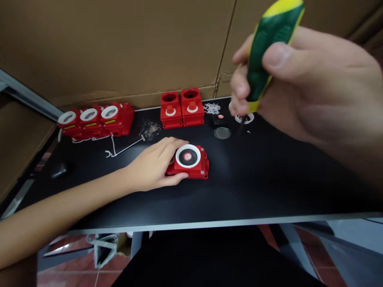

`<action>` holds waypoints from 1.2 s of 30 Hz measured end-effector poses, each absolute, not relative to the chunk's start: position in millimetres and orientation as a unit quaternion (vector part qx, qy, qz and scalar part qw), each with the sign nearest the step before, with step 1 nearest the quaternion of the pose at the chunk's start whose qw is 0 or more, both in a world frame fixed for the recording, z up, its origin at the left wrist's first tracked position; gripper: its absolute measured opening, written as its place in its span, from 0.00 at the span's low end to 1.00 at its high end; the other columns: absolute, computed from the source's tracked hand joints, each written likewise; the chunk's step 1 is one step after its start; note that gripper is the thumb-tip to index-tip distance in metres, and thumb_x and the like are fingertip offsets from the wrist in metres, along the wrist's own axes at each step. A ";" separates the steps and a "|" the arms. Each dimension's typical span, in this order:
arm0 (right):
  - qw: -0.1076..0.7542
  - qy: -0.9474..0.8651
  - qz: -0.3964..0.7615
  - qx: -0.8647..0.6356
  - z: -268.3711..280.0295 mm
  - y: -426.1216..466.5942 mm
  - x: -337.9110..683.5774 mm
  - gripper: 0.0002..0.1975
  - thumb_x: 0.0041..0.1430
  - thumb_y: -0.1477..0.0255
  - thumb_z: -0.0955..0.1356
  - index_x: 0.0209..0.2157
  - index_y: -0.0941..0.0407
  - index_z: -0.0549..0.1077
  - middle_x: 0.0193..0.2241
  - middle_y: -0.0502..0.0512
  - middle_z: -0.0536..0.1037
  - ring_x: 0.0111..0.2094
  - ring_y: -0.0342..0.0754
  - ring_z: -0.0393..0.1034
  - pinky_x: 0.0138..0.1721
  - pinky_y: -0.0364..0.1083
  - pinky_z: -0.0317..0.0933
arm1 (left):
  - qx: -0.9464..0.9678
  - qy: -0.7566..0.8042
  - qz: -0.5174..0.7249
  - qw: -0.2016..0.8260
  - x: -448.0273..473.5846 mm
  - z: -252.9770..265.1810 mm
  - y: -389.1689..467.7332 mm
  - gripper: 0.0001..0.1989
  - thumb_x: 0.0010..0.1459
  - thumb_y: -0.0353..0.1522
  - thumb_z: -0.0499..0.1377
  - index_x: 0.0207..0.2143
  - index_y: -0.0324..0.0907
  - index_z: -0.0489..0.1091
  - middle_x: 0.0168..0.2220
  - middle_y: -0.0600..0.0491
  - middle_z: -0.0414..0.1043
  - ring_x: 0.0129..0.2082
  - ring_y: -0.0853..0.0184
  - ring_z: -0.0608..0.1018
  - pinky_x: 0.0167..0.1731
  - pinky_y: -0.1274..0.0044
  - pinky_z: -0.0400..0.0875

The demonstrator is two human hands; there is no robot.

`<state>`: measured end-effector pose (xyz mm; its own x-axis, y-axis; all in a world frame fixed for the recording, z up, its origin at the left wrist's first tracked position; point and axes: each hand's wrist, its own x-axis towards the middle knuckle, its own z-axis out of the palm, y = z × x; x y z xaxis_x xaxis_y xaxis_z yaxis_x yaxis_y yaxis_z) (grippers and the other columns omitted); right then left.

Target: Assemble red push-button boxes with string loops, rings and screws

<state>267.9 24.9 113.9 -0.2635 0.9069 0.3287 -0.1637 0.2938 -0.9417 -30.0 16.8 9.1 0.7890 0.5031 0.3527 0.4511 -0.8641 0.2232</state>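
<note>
At the far left, three red housings (118, 125) are sitting side by side near the back of the black tabletop (257, 183), probably grouped there to leave the front free. White cord (113, 144) is trailing from them toward a thin rod (128, 146), which is lying loose beside a scatter of debris (149, 129), apparently pushed aside. The left hand (155, 163) is gripping the nearest red housing (195, 172) between thumb and fingers, pressing it flat on the tabletop, seemingly to steady it. Behind, two button housings (182, 115) are standing together, their round openings facing up. Farther right, tangled white strands (212, 108), a small black part (220, 120), a clear disc (222, 133) and a white ring (248, 118) are lying near one another, perhaps as loose parts within reach. The right hand (311, 75) is closing around a green-and-yellow screwdriver (261, 56), raised well clear of the tabletop, its blurred shaft pointing down.

The gripped housing is resting near the middle, before the person. Its left end is hiding under the fingers; a white rim is encircling a black face with a red-and-white centre label, and two grey screws are showing at the right corners.
</note>
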 end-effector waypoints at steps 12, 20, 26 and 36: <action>0.454 -0.595 0.625 -0.223 114.0 35.5 237.9 0.34 0.82 0.64 0.58 0.17 0.51 0.62 0.13 0.46 0.49 0.15 0.44 0.40 0.18 0.48 0.39 | 0.929 0.230 0.276 0.090 -31.0 -8.8 22.0 0.32 0.76 0.47 0.65 0.72 0.42 0.61 0.62 0.35 0.80 0.57 0.48 0.86 0.56 0.57 0.87; 0.476 -0.558 0.664 -0.148 88.8 47.2 230.2 0.34 0.82 0.67 0.50 0.18 0.51 0.64 0.13 0.45 0.45 0.15 0.44 0.37 0.16 0.46 0.37 | 0.931 0.223 0.273 0.096 -32.9 -7.8 24.8 0.37 0.71 0.45 0.71 0.73 0.43 0.61 0.63 0.35 0.80 0.58 0.45 0.86 0.55 0.55 0.87; 0.456 -0.561 0.670 -0.168 87.6 45.7 230.0 0.36 0.83 0.69 0.48 0.18 0.52 0.61 0.14 0.45 0.48 0.16 0.43 0.38 0.18 0.45 0.39 | 0.933 0.222 0.268 0.088 -33.1 -5.8 25.4 0.35 0.75 0.47 0.68 0.73 0.42 0.61 0.62 0.34 0.80 0.58 0.46 0.86 0.55 0.56 0.87; 0.502 -0.550 0.630 -0.220 84.5 47.0 228.6 0.35 0.82 0.66 0.48 0.18 0.51 0.60 0.13 0.47 0.48 0.14 0.44 0.38 0.15 0.46 0.40 | 0.933 0.236 0.256 0.092 -35.4 -6.0 29.7 0.34 0.75 0.53 0.65 0.71 0.43 0.64 0.60 0.37 0.81 0.55 0.50 0.86 0.54 0.58 0.86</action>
